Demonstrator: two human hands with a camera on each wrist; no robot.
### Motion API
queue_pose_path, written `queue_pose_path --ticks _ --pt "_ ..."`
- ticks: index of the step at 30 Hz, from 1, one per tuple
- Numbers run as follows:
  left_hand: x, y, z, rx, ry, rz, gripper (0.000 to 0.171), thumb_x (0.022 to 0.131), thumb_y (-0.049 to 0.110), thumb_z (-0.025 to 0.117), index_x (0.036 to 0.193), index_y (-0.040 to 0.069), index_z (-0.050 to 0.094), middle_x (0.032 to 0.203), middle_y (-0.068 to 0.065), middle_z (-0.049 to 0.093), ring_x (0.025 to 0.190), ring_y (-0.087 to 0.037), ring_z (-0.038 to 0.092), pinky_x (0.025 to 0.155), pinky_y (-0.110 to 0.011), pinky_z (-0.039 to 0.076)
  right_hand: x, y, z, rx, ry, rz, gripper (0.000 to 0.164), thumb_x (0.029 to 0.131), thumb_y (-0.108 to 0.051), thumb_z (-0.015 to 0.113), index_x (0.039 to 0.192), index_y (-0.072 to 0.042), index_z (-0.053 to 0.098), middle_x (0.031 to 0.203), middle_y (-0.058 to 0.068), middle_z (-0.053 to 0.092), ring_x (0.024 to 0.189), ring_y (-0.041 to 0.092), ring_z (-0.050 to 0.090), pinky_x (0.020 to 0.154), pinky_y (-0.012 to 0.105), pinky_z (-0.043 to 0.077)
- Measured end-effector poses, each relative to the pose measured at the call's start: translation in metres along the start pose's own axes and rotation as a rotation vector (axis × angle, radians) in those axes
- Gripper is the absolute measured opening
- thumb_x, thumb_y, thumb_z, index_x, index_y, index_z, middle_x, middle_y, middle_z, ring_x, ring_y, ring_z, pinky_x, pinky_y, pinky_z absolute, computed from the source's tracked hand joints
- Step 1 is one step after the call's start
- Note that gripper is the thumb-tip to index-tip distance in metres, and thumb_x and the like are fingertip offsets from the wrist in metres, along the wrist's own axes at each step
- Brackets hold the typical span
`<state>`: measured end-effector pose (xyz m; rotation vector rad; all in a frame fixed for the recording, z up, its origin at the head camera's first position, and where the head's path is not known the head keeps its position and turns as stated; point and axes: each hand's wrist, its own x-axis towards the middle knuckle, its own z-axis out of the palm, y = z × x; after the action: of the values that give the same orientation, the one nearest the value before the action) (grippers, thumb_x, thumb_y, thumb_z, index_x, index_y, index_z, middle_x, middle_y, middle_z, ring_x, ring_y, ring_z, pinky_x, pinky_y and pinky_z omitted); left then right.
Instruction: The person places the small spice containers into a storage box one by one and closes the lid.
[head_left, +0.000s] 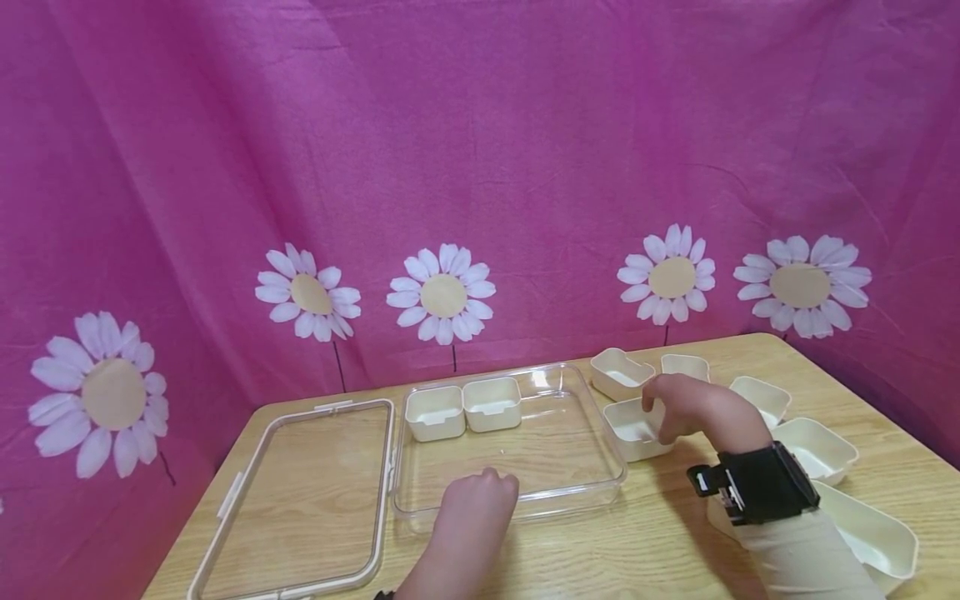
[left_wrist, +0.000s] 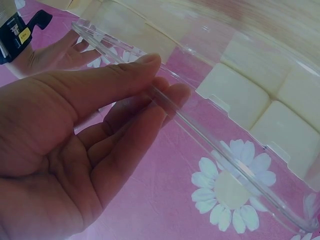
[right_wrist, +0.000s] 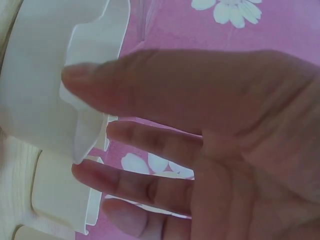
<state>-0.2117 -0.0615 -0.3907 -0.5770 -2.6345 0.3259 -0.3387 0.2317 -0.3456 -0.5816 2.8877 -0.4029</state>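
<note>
My left hand (head_left: 476, 508) pinches the near rim of a clear plastic box (head_left: 555, 458) between thumb and fingertips, as the left wrist view shows. Inside this box, two small cream bins (head_left: 436, 417) stand side by side in the back left corner. Just right of the box, my right hand (head_left: 705, 412) holds another cream bin (head_left: 630, 432) by its right side. In the right wrist view the thumb lies over the notched wall of that bin (right_wrist: 35, 75); part of the grip is hidden behind the thumb.
A clear lid (head_left: 315, 492) with a pale frame lies left of the box. More cream bins of different sizes, such as a back one (head_left: 618, 375) and a long one (head_left: 873, 533), stand along the right side. A pink daisy curtain (head_left: 525, 167) hangs behind the table.
</note>
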Motion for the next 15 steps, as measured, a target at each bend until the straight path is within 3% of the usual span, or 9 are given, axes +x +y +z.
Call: queue_pose_path --ticks 5,12,15 --pt "0.0 0.0005 -0.0007 -0.005 0.007 0.0 0.019 0.076 0.003 0.082 0.072 0.012 0.066 0.061 0.001 0.057 0.049 -0.009 0.055 0.044 -0.023 0.046 -0.0006 0.0029 0.0014 -0.026 0.028 -0.017 0.033 0.067 0.004 0.081 0.095 0.002 0.063 0.091 0.016 0.059 0.081 0.028 0.051 0.069 0.034 0.044" --pt "0.0006 0.0007 -0.0003 -0.01 0.0 -0.001 0.017 0.076 0.003 0.082 0.073 0.012 0.067 0.061 0.0 0.058 0.05 -0.009 0.056 0.045 -0.023 0.046 -0.0017 0.0061 -0.0003 -0.047 0.049 -0.017 0.032 0.069 -0.003 0.087 0.09 0.005 0.063 0.095 0.021 0.067 0.084 0.031 0.058 0.084 0.049 0.053" --pt "0.0004 0.0007 0.0006 -0.002 0.004 -0.004 0.018 0.077 0.003 0.081 0.072 0.012 0.067 0.061 0.0 0.057 0.05 -0.009 0.055 0.045 -0.023 0.046 -0.0025 0.0055 -0.0001 -0.028 0.045 0.004 0.03 0.07 -0.003 0.086 0.085 0.004 0.061 0.085 0.015 0.063 0.075 0.027 0.058 0.075 0.042 0.053"
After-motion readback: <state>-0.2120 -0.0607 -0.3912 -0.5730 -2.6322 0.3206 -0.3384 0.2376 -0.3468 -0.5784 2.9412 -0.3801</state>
